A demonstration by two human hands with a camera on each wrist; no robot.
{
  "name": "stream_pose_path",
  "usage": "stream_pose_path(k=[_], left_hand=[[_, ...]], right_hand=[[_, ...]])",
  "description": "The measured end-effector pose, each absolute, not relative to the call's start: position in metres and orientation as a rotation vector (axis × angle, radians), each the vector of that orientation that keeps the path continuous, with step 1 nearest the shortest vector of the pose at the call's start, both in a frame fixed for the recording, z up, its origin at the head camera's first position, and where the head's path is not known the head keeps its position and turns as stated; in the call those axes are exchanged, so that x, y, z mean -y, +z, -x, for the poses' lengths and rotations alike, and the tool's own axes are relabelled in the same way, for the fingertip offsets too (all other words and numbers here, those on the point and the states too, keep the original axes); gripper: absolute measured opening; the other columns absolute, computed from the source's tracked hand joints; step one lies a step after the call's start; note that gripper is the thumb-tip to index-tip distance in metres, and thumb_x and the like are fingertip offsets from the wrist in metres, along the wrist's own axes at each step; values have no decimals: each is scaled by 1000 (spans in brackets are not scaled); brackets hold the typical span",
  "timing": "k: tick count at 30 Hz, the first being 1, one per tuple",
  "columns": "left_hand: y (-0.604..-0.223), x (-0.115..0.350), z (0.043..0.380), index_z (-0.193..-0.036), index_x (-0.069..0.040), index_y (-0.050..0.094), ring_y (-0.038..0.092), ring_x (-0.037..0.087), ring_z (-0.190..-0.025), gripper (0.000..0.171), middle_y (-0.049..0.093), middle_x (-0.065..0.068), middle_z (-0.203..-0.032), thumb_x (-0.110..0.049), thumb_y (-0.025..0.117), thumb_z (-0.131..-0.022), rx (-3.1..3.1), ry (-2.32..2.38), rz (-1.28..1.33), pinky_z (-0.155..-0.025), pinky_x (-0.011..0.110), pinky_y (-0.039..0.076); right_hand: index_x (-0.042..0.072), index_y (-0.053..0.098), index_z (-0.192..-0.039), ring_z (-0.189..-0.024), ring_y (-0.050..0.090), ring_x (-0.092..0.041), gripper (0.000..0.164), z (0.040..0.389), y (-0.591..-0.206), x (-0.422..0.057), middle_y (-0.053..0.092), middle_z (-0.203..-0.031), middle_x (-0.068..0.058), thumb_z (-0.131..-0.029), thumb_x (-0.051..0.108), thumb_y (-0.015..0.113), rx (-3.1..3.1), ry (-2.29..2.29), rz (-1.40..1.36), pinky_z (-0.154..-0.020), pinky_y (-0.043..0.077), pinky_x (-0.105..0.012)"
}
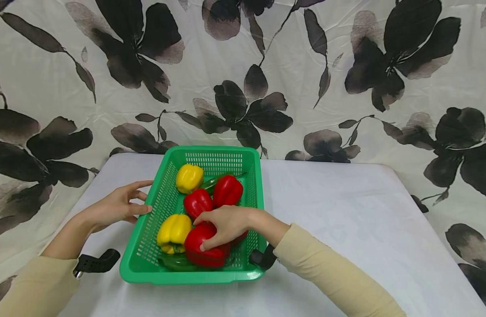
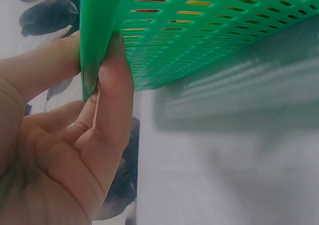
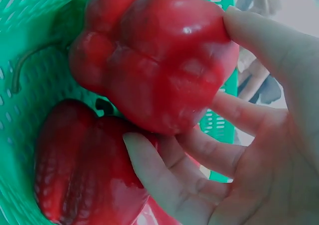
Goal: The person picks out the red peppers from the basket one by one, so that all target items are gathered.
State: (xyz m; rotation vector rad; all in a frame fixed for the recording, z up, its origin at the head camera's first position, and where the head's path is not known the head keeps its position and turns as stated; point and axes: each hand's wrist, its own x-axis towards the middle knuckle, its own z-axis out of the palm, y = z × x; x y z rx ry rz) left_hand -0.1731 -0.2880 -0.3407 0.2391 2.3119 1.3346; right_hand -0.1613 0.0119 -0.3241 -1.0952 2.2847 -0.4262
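Note:
A green plastic basket (image 1: 195,277) with slotted walls holds several bell peppers. My left hand (image 1: 115,206) is at its left rim; in the left wrist view, thumb and fingers pinch the rim (image 2: 94,41) from both sides. Inside, my right hand (image 1: 230,223) grips a large red bell pepper (image 1: 203,248) near the front, its thumb and fingers spread round the pepper's sides in the right wrist view. Another red bell pepper (image 3: 84,170) lies beside it, touched by a fingertip. To its left sits a yellow bell pepper (image 1: 172,231).
Farther back in the basket are a yellow bell pepper (image 1: 189,178), two red bell peppers (image 1: 228,190) and a long green vegetable (image 1: 208,186). Another green vegetable (image 1: 175,263) lies at the front. The basket stands on a white-covered table (image 1: 338,229) before a floral cloth (image 1: 298,88).

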Motion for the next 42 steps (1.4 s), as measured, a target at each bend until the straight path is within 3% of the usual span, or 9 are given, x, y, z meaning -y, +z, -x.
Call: stream_pose_path(k=[14, 42], left_hand=[[-341, 287, 173, -148, -5, 7, 64, 26, -82, 86, 47, 25, -114, -18, 65, -86, -2318, 1336, -233, -70, 40, 57], [-339, 287, 171, -148, -6, 7, 64, 26, -84, 86, 47, 25, -114, -17, 65, -86, -2305, 1344, -223, -71, 40, 57]], right_hand=[[19, 43, -133, -108, 46, -10, 63, 153, -322, -5, 53, -120, 3, -79, 37, 70, -2270, -393, 1136, -75, 49, -16], [17, 44, -133, -109, 47, -12, 63, 162, -319, -25, 52, -124, 0, -78, 33, 71, -2296, -612, 1175, -73, 49, -15]])
